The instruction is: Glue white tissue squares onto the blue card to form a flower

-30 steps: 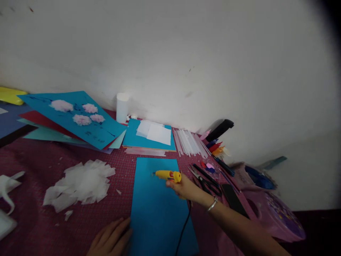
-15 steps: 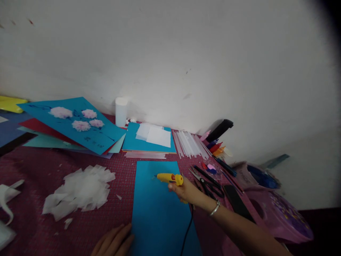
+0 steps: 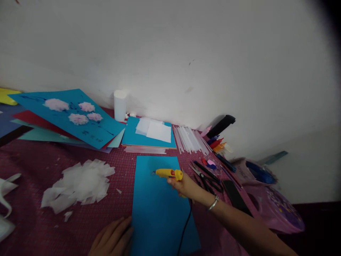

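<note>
Plain pale wall (image 3: 170, 57) fills the upper frame; lower part is a table under a dark red checked cloth (image 3: 124, 174). Blue sheet (image 3: 160, 213) lies flat, lower center, running off the bottom edge.

Yellow glue gun (image 3: 169, 173) is just above center of the lower half, over the sheet's upper part, nozzle toward frame left. Can't tell whether the tip touches the paper. Right hand (image 3: 186, 185) is clamped on the gun's handle; trigger finger hidden. Black cord (image 3: 185, 227) drops from the handle across the sheet's lower right.

Left hand (image 3: 113, 236), bottom center-left, cut off by the frame: fingers side by side, slightly bent, at the sheet's left edge, not closed around anything visible. Can't tell how hard it presses.

Handling, my judgement: gun is light, rigid plastic, nose probably hot, so hold by the handle only and mind cord drag. Sheet looks thin but fairly stiff, likely to slide on cloth; hold flat by an edge, clear of the nozzle. White tissue pile (image 3: 82, 183), left of the sheet, looks very light, soft, easily torn; pinch single pieces by a corner. Scissors (image 3: 210, 182) lie right of the gun hand.
</note>
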Tool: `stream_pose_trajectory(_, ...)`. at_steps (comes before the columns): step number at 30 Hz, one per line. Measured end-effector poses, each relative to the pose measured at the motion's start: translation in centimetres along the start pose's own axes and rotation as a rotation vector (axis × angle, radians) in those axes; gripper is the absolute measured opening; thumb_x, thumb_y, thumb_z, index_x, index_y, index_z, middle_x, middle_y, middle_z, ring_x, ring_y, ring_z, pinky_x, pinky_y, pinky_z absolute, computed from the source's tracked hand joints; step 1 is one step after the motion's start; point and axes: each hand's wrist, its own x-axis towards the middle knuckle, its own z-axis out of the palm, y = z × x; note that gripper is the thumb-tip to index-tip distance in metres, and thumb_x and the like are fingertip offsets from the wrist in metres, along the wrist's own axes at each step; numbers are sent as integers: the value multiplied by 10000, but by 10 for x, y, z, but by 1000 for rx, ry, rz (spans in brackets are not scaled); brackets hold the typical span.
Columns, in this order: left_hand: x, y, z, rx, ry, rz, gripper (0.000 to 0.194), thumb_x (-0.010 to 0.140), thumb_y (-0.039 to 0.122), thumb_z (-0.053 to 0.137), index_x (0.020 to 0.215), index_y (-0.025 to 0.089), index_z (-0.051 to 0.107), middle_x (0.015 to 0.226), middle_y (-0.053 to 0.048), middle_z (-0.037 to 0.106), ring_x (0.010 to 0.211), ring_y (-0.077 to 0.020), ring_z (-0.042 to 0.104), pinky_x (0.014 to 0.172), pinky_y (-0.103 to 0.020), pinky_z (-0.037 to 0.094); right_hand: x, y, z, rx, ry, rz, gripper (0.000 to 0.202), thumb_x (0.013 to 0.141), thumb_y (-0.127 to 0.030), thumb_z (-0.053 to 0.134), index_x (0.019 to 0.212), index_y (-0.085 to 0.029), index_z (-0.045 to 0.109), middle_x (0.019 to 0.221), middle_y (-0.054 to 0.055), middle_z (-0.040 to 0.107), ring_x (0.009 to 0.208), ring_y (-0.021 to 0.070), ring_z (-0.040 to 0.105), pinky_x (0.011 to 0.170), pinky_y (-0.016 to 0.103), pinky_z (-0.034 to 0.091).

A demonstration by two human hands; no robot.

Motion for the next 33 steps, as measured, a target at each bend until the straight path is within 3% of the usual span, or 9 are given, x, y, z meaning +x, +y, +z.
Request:
stream_pose_trajectory(10, 10, 0, -14, -52, -23, -22, 316, 856, 381, 509, 1127, 295, 647, 1181, 11, 666, 1017, -182, 608, 777, -289, 501, -1, 0, 3, -14, 39, 55, 452, 824, -509, 558, 1083, -141, 599, 596, -58, 399, 443, 59, 386, 393, 187, 428)
stream_pose_trajectory(15, 21, -1, -22, -51, 23, -27, 294, 878, 367, 464, 1080, 290, 665, 1140, 17, 686, 993, -170, 617, 770, -285, 492, -1, 0, -1, 42, -20, 37, 443, 837, -514, 539, 1081, -148, 598, 688, -23, 518, 431, 46, 419, 370, 167, 402)
stream_pose_trajectory(21, 36, -2, -36, -55, -1, -15, 265, 871, 365, 496, 1039, 270, 678, 1095, 11, 703, 962, -160, 625, 758, -270, 495, -5, -8, -1, 19, -13, 23, 410, 847, -420, 565, 1161, -161, 612, 558, -72, 406, 406, 41, 362, 359, 147, 360)
stream_pose_trajectory(25, 28, -2, -31, -86, -29, -27, 286, 864, 365, 508, 1090, 275, 658, 1137, 15, 689, 992, -165, 623, 776, -276, 496, -3, -7, -1, 5, 20, 36, 476, 840, -454, 566, 1209, -153, 586, 561, -74, 383, 427, 49, 384, 388, 164, 415)
stream_pose_trajectory(30, 14, -1, -18, -94, -21, -44, 313, 863, 371, 505, 1137, 299, 637, 1181, 18, 669, 1019, -174, 618, 796, -284, 491, 4, -5, -5, -5, -49, 5, 451, 836, -520, 540, 1099, -164, 624, 726, -8, 560, 441, 47, 452, 374, 165, 420)
stream_pose_trajectory(33, 10, -1, -12, -64, -18, -27, 322, 859, 387, 507, 1138, 297, 638, 1196, 18, 661, 1026, -178, 612, 800, -286, 491, 6, -9, -6, -35, -70, 38, 448, 834, -518, 546, 1112, -176, 626, 673, -26, 528, 417, 44, 431, 354, 160, 398)
